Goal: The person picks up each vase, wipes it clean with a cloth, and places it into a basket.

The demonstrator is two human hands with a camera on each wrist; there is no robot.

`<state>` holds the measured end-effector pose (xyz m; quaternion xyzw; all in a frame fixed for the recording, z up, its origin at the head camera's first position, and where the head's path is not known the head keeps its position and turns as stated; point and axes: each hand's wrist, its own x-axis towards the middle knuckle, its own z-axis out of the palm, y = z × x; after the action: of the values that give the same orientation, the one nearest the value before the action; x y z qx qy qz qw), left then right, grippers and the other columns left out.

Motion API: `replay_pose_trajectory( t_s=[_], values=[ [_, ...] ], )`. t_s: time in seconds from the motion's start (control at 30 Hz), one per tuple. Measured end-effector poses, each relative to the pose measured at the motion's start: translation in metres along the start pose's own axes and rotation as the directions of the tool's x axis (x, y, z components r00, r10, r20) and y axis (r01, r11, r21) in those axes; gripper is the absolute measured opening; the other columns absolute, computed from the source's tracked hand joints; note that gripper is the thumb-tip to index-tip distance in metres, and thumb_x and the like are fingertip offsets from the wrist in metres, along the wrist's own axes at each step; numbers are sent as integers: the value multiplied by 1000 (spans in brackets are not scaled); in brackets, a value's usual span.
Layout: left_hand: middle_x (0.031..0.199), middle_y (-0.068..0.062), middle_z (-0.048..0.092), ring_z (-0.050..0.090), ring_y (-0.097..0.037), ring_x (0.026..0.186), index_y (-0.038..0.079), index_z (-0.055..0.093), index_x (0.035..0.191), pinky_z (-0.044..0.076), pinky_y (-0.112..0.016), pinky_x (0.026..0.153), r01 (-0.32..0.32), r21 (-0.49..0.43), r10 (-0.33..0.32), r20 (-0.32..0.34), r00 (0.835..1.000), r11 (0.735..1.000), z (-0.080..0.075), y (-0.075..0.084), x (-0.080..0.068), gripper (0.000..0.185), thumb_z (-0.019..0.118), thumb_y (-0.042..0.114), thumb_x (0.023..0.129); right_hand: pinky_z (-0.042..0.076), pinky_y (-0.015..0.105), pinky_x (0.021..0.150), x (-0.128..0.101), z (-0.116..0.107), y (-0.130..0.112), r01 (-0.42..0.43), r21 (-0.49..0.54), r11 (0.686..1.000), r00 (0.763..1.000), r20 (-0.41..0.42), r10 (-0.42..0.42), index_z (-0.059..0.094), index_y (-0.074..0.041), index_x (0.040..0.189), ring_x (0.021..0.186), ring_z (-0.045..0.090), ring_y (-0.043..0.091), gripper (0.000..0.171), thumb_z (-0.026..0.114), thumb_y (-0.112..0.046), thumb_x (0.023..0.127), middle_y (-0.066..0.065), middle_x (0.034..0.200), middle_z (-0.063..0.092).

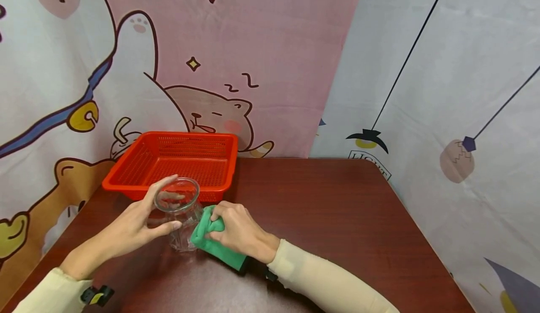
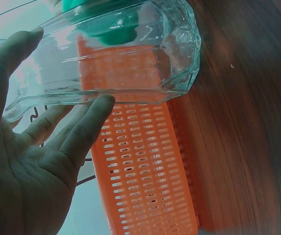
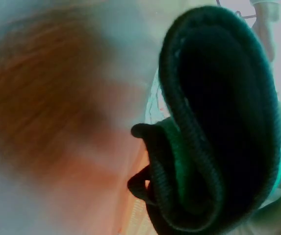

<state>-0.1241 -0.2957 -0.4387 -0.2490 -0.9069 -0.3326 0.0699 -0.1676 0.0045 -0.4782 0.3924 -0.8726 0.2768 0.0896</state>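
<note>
A clear faceted glass jar (image 1: 179,212) stands on the dark wooden table (image 1: 337,210), just in front of the red basket. My left hand (image 1: 141,219) grips the jar, thumb and fingers wrapped round its side; in the left wrist view those fingers (image 2: 84,129) lie along the glass jar (image 2: 125,49). My right hand (image 1: 238,231) holds a folded green cloth (image 1: 213,245) and presses it against the jar's right side. The green cloth (image 3: 218,127) fills the right wrist view, close and dark, with the rest blurred.
A red perforated plastic basket (image 1: 175,163) sits at the back left of the table, empty; the red basket (image 2: 145,176) also shows behind the jar. Printed fabric backdrops hang close behind and to the right. The table's right half is bare wood.
</note>
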Motion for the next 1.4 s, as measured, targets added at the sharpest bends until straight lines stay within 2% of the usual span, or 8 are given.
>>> replay_pose_trajectory(
  t_s=[0.23,0.5,0.77,1.17,1.4],
  values=[
    [148,-9,76,80,-7,119,34,15,185,71,-31,84,-2,-14,2,2,1000,1000,0,-1,0,116,95,27,101,60,9,88,1,-2,-2,2,79,997,999,-47,1,82,-8,111,99,79,9,31,101,-26,95,2,111,82],
    [147,-8,77,80,-7,120,33,16,185,70,-27,85,-4,-2,4,0,1000,1000,-1,-1,0,116,95,27,101,59,11,88,4,-1,-2,20,125,992,995,-102,-7,82,-8,109,97,77,11,30,101,-24,94,3,110,81],
    [147,-8,77,79,-8,121,34,16,185,71,-28,85,-4,1,4,-4,1000,1000,0,-1,0,117,96,28,100,65,20,96,7,-3,-4,57,160,985,986,-163,-30,82,-7,110,103,81,16,32,103,-23,92,5,113,83],
    [148,-10,76,79,-5,120,32,15,186,69,-22,87,-20,-21,20,1,1000,1000,-1,-1,0,117,96,25,101,66,23,105,13,-7,-10,80,215,973,972,-235,-28,82,-7,112,114,84,18,34,104,-22,91,5,115,84],
    [147,-9,76,79,-6,123,32,14,186,69,-24,89,-21,-11,21,6,1000,1000,-1,-1,0,118,95,24,101,66,19,100,15,-10,-14,85,254,964,966,-256,-18,80,-4,112,111,84,21,34,103,-18,91,8,116,84]
  ],
)
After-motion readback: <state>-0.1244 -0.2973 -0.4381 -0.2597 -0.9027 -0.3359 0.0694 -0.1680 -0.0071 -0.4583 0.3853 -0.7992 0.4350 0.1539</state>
